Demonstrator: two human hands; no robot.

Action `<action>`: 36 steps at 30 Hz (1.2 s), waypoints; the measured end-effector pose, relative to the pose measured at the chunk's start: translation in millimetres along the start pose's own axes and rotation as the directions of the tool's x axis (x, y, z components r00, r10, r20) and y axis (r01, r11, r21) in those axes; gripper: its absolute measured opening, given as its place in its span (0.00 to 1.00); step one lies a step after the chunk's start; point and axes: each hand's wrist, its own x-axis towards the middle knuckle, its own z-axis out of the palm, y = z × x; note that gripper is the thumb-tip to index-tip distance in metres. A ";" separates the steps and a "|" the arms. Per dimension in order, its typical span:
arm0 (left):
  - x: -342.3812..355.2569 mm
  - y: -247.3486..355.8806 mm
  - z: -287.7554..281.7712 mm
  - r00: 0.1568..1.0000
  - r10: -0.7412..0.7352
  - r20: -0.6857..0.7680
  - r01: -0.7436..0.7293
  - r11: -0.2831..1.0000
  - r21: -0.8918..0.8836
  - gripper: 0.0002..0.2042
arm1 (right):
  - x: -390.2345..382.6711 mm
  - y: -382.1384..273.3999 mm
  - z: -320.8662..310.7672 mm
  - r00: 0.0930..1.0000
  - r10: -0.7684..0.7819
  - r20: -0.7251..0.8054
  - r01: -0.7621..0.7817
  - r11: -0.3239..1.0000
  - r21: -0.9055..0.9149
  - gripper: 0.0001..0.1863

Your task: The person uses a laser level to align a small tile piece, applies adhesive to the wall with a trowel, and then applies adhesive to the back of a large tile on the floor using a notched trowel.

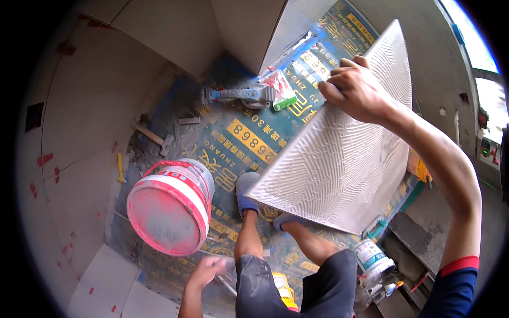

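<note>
My right hand [356, 89] is closed over the upper edge of a large tile [339, 164], which it holds tilted on edge. Combed ridges of pale adhesive cover the side of the tile that faces me. Low at the left, beside my knee, my left hand [208, 269] is smeared by motion, so its fingers are unclear. A thin pale rod-like thing [227, 286] shows close to that hand; whether the hand touches it I cannot tell. Nearest to the left hand stands a white bucket with a red-smeared lid [168, 217] and a red handle.
On the printed green floor sheet lie a blue-grey power tool [241, 96], a red and green packet [280, 90] and a hammer [154, 137]. A yellow tool [121, 168] lies by the tiled left wall. A small white bucket [374, 259] and a yellow package [283, 290] are near my legs.
</note>
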 end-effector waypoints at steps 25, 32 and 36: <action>378.1 237.5 -64.0 -0.025 0.858 -0.512 0.034 0.513 0.858 0.21 | 114.6 19.0 157.3 0.977 0.056 0.204 -0.009 0.975 -0.224 0.24; 279.1 272.1 -28.8 0.593 0.766 -0.246 -0.799 0.598 -0.065 0.25 | 119.2 31.3 168.3 0.965 0.122 0.231 -0.077 0.978 -0.193 0.25; 267.3 299.1 38.5 0.484 0.875 0.017 -0.681 0.365 0.635 0.23 | 120.7 35.9 181.2 0.958 0.155 0.242 -0.119 0.980 -0.157 0.25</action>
